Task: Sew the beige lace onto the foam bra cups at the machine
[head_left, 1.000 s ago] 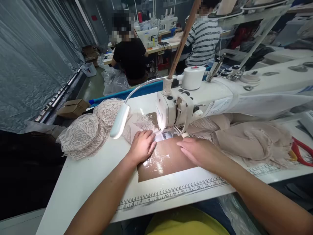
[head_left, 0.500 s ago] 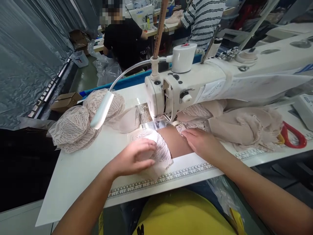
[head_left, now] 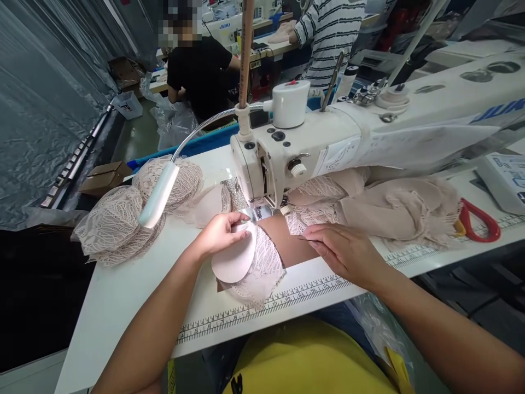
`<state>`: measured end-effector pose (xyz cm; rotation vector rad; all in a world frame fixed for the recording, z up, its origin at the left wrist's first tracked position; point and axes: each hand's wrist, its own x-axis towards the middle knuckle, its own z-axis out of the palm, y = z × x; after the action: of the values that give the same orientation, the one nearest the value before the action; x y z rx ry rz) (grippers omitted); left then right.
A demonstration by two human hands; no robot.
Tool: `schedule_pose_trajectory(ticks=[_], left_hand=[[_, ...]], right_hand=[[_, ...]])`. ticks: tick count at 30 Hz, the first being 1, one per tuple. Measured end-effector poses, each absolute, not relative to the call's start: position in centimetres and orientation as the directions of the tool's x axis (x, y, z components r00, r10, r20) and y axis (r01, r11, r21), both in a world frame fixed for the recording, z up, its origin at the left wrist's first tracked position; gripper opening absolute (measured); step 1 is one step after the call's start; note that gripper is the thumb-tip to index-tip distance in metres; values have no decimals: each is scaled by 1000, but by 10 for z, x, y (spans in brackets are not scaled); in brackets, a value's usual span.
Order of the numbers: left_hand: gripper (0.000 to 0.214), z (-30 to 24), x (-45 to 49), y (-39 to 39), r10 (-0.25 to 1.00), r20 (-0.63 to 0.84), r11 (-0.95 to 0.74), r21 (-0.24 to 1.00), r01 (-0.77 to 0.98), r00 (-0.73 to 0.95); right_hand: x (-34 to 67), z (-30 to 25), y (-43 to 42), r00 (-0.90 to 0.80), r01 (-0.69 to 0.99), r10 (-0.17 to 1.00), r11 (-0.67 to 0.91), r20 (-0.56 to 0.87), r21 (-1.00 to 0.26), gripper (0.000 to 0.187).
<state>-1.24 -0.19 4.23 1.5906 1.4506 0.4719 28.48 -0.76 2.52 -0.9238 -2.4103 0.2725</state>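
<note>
Work at a sewing machine (head_left: 295, 131), partway along. At lower centre, a pale cup (head_left: 233, 262) lies over a lace panel (head_left: 268, 268) on a brown sheet (head_left: 299, 254), its upper tip just in front of the needle area. The left hand (head_left: 221, 235) pinches the cup's upper edge between thumb and fingers; the right hand (head_left: 346, 251), fingers narrowed, holds a thin dark implement (head_left: 304, 238), its type too small to tell. No seam is discernible between cup and panel, so their joining appears undone. Right of centre, beige fabric (head_left: 394, 210) lies with lace trim, to all appearance partly assembled. Whether the lace pieces (head_left: 115, 224) piled at left are finished or waiting cannot be told.

Compared with half a second earlier: the left hand, then spread loosely over the lace with its thumb apart, is now closed on the cup nearer the needle; the cup's smooth face now shows broadly; the implement, not discernible then, is visible; and the whole view is slightly shifted.
</note>
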Motion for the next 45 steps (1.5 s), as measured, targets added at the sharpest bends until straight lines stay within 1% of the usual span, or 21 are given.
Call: schedule_pose_trajectory(ticks=[2, 3, 6, 9, 11, 13, 15, 17, 21, 24, 27, 31, 33, 36, 39, 42, 45], left_hand=[[29, 43, -13, -6, 923, -284, 121, 855, 505, 261], [27, 43, -13, -8, 921, -278, 130, 878, 461, 271], [29, 42, -16, -17, 915, -282, 182, 927, 328, 288], [32, 36, -20, -24, 915, -303, 254, 945, 204, 267], [33, 32, -22, -27, 919, -321, 302, 946, 114, 231], [34, 28, -24, -29, 914, -349, 347, 937, 47, 205], [34, 27, -25, -31, 908, -373, 376, 926, 22, 189], [34, 27, -25, -31, 909, -381, 382, 924, 26, 168], [32, 29, -25, -31, 918, -378, 374, 926, 53, 117], [31, 29, -26, -31, 922, -372, 368, 928, 61, 110], [32, 27, -28, -31, 921, -368, 362, 930, 67, 129], [34, 24, -23, -33, 913, -358, 350, 934, 77, 196], [33, 25, -18, -34, 919, -322, 303, 946, 116, 227], [29, 28, -11, -35, 944, -229, 189, 965, 180, 238], [29, 30, -9, -35, 960, -176, 133, 971, 197, 220], [30, 29, -10, -35, 960, -174, 143, 978, 149, 220], [30, 29, -10, -34, 936, -238, 208, 969, 135, 261]], right_hand=[[281, 25, -8, -618, 572, 709, 702, 340, -424, 22], [278, 26, -7, -619, 583, 730, 674, 290, -454, 24], [263, 31, -2, -612, 608, 778, 579, 144, -544, 27], [243, 38, 2, -583, 617, 812, 454, 13, -642, 23], [231, 42, 3, -581, 607, 810, 362, -83, -708, 22], [223, 42, 3, -614, 572, 778, 322, -134, -754, 20], [220, 40, 1, -641, 549, 756, 331, -132, -767, 16], [221, 37, 0, -635, 558, 761, 337, -129, -758, 14], [227, 34, 0, -610, 568, 772, 269, -178, -778, 15], [230, 34, 1, -643, 539, 744, 267, -185, -799, 14], [232, 37, 4, -692, 514, 698, 298, -183, -805, 15], [225, 47, 13, -716, 457, 689, 339, -113, -822, 23], [216, 51, 17, -734, 418, 672, 332, -98, -846, 22], [202, 49, 19, -754, 358, 651, 299, -85, -885, 14], [194, 42, 17, -745, 306, 666, 297, -33, -904, 17], [194, 35, 14, -737, 296, 676, 297, -19, -908, 17], [196, 33, 12, -739, 320, 672, 283, -51, -904, 19]])
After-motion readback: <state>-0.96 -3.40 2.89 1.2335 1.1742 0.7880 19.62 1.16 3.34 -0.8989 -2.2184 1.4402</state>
